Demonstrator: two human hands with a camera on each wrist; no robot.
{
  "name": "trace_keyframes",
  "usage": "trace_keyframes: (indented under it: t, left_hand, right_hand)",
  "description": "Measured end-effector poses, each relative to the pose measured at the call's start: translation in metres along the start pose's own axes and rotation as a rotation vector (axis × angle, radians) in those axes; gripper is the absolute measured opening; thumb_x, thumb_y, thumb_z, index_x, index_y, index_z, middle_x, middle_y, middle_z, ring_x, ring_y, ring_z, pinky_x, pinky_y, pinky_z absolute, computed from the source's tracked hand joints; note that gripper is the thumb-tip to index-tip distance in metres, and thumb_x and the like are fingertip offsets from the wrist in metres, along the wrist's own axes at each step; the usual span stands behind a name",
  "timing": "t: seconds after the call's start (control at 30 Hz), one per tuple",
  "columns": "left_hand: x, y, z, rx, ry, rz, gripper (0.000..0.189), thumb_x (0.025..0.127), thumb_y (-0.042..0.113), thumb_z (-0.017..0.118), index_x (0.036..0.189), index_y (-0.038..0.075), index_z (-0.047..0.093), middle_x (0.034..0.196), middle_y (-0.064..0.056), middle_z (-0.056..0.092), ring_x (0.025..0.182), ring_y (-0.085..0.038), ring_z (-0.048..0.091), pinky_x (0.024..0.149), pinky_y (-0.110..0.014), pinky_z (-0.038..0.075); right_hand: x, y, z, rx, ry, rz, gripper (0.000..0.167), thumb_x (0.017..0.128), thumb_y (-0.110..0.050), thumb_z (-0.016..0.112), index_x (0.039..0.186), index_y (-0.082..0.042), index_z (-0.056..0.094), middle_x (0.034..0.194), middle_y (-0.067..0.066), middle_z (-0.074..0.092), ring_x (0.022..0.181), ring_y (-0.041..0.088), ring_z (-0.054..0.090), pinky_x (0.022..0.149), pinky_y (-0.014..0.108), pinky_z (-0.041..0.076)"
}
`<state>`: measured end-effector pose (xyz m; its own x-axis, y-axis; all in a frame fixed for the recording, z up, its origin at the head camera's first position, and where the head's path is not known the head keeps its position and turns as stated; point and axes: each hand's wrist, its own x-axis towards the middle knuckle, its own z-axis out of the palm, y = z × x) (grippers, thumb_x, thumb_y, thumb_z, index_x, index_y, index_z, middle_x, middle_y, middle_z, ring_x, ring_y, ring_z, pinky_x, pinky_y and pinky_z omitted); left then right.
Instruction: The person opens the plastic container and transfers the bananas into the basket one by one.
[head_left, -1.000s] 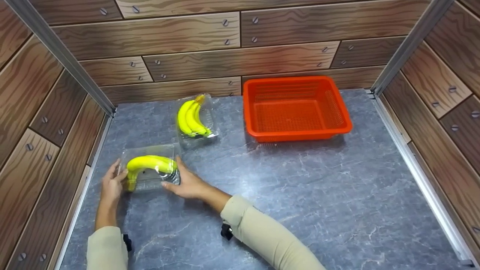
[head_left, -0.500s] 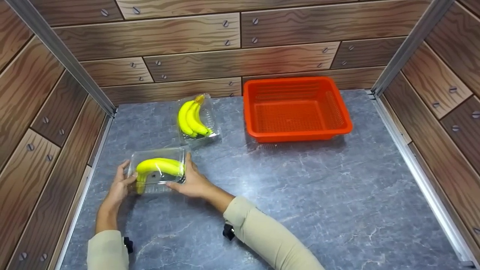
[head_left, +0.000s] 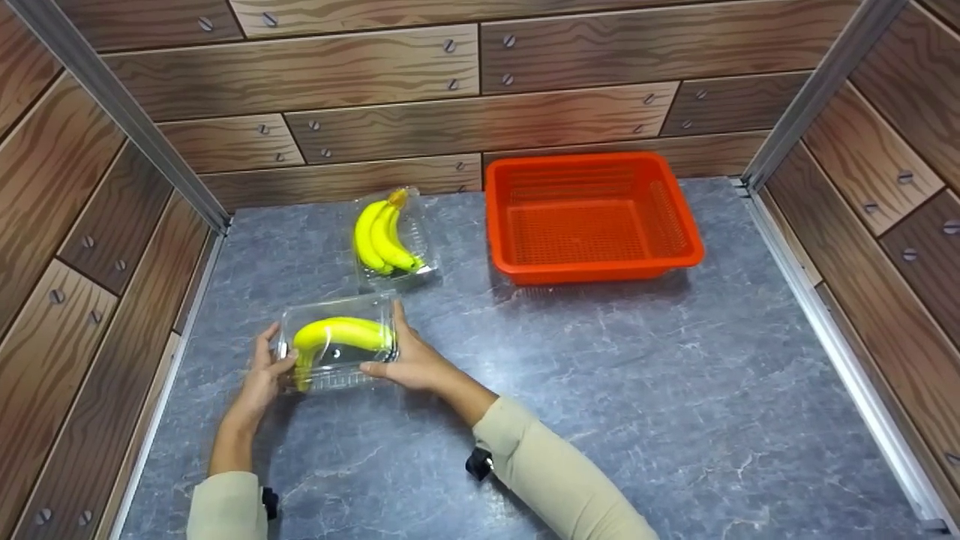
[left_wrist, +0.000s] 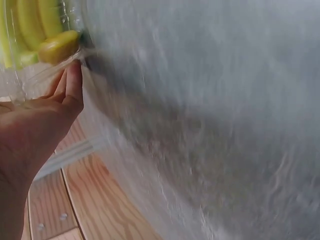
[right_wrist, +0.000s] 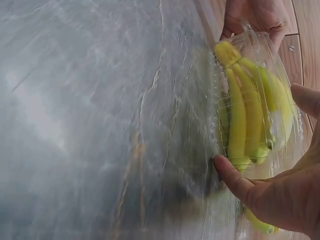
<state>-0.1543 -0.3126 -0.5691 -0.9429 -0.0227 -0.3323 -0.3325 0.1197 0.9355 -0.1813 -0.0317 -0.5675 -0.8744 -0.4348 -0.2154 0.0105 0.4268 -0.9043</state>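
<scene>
At the left of the grey, marbled desk (head_left: 600,390), the clear, rectangular plastic box (head_left: 341,379) of curved yellow bananas (head_left: 341,330) probably wants level handling and light, even pressure, lest its walls buckle. The left hand (head_left: 262,379) and right hand (head_left: 406,360) clamp its opposite ends, the right thumb (head_left: 373,369) along the near edge.
</scene>
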Motion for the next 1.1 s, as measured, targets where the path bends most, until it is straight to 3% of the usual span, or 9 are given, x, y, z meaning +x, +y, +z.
trace_keyframes:
  t: [0.17,0.33,0.43,0.5,0.57,0.67,0.87,1.1]
  left_hand:
    - [-0.001,-0.005,0.022,-0.068,0.013,0.057,0.072,0.111,0.005,0.044,0.169,0.009,0.002,0.108,0.001,0.051,0.078,-0.007,0.058,0.067,-0.025,0.057]
    - [-0.002,-0.007,0.045,-0.069,0.011,0.147,0.073,0.107,0.003,0.046,0.167,0.0,0.002,0.117,-0.004,0.049,0.094,-0.004,0.056,0.082,-0.019,0.052]
    - [-0.002,-0.007,0.058,-0.039,0.004,0.178,0.073,0.107,0.004,0.046,0.166,-0.001,0.003,0.144,-0.021,0.045,0.123,-0.017,0.053,0.099,-0.019,0.043]
    - [-0.002,-0.006,0.067,-0.036,-0.005,0.205,0.073,0.106,0.003,0.046,0.166,-0.002,0.004,0.162,-0.03,0.027,0.142,-0.033,0.042,0.108,-0.022,0.037]
    - [-0.002,-0.007,0.076,-0.046,-0.014,0.226,0.073,0.106,0.003,0.045,0.165,-0.003,0.003,0.172,-0.032,0.01,0.154,-0.043,0.025,0.114,-0.023,0.031]
    - [-0.002,-0.007,0.09,-0.079,-0.01,0.244,0.073,0.105,0.002,0.045,0.165,-0.005,0.004,0.171,-0.035,0.011,0.156,-0.048,0.02,0.12,-0.028,0.029]
    - [-0.001,-0.011,0.12,-0.097,0.025,0.28,0.073,0.105,0.003,0.049,0.166,-0.003,0.01,0.173,-0.035,0.014,0.16,-0.051,0.018,0.135,-0.06,0.012]
    - [0.0,-0.012,0.148,-0.045,0.038,0.297,0.074,0.106,0.01,0.056,0.169,0.003,0.017,0.176,-0.029,0.016,0.165,-0.048,0.013,0.136,-0.063,0.006]
  right_hand:
    - [-0.011,0.009,-0.011,0.023,0.019,-0.026,0.126,0.09,-0.047,0.081,0.172,-0.023,-0.012,0.182,0.012,0.004,0.166,0.042,0.019,0.134,0.063,0.021]
    - [-0.024,0.02,-0.025,0.034,0.039,-0.034,0.125,0.09,-0.045,0.082,0.173,-0.026,-0.01,0.181,0.013,0.007,0.166,0.044,0.019,0.133,0.066,0.02]
    - [-0.032,0.026,-0.035,0.037,0.048,-0.029,0.123,0.091,-0.042,0.082,0.173,-0.026,-0.009,0.181,0.012,0.006,0.166,0.044,0.018,0.133,0.066,0.018]
    - [-0.037,0.03,-0.041,0.041,0.054,-0.023,0.122,0.091,-0.041,0.081,0.173,-0.024,-0.008,0.182,0.012,0.005,0.166,0.044,0.017,0.133,0.066,0.017]
    - [-0.043,0.034,-0.047,0.045,0.058,-0.017,0.122,0.091,-0.041,0.081,0.173,-0.022,-0.007,0.182,0.012,0.004,0.166,0.044,0.016,0.134,0.066,0.015]
    - [-0.05,0.039,-0.057,0.054,0.064,-0.018,0.122,0.091,-0.041,0.081,0.173,-0.019,-0.007,0.181,0.014,0.003,0.167,0.044,0.014,0.134,0.066,0.013]
    - [-0.062,0.051,-0.077,0.083,0.089,-0.006,0.124,0.089,-0.039,0.084,0.173,-0.019,-0.005,0.182,0.011,0.0,0.167,0.043,0.011,0.135,0.066,0.01]
    - [-0.078,0.064,-0.096,0.119,0.126,0.027,0.125,0.088,-0.035,0.085,0.173,-0.026,-0.006,0.182,0.008,-0.001,0.167,0.045,0.011,0.133,0.068,0.008]
